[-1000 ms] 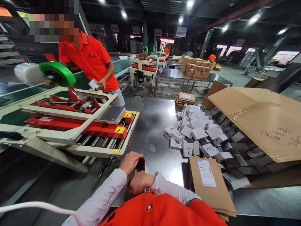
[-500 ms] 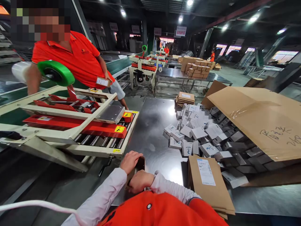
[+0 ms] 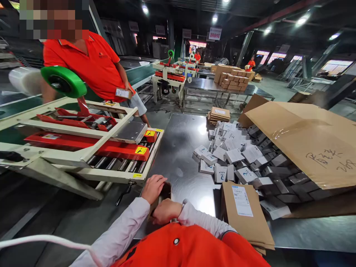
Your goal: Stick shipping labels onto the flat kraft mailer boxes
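In the head view, a small brown box sits at the near left edge of a steel table, close to the person's body. The left hand grips its left side, fingers laid over the rim. The right hand is curled at the near side of the box; its fingertips are hidden, so what they hold cannot be told. To the right lies a stack of flat cardboard with a paper label on top. Beyond it, white boxes spill from a large carton. On the left, beyond a roller machine, a co-worker holds a labelled package.
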Demonstrator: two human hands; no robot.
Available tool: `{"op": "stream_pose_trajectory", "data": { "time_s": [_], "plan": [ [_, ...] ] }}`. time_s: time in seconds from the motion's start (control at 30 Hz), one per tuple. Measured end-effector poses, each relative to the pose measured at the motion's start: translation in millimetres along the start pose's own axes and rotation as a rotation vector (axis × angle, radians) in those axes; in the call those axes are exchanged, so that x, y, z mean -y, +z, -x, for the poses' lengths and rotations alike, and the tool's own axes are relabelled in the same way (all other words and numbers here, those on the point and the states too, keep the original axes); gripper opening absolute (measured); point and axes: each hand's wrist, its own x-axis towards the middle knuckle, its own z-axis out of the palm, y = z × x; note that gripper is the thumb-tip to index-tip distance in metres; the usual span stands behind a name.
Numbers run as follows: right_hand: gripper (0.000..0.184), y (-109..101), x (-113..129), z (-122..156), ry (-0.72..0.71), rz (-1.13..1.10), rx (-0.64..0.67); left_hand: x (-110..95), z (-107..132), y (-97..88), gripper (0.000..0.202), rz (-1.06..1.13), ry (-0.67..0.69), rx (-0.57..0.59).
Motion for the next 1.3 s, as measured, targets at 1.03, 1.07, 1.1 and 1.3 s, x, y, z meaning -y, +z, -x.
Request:
{"op": "stream_pose_trajectory", "data": {
  "time_s": [1.03, 1.07, 1.1, 1.3],
  "plan": [
    [0.017, 30, -11, 13, 0.106, 0.081, -0.467, -19, 7, -27.6, 0.033, -0.095, 0.155, 0.489],
    [0.017, 31, -11, 18, 0.092, 0.091, -0.497, -18, 7, -24.9, 0.032, -0.072, 0.157, 0.500],
    [0.017, 31, -11, 22, 0.083, 0.103, -0.522, -18, 7, -22.0, 0.031, -0.051, 0.161, 0.510],
    [0.021, 34, -14, 22, 0.027, 0.112, -0.462, -21, 1, -10.3, 0.032, -0.071, 0.137, 0.450]
  ]
}}
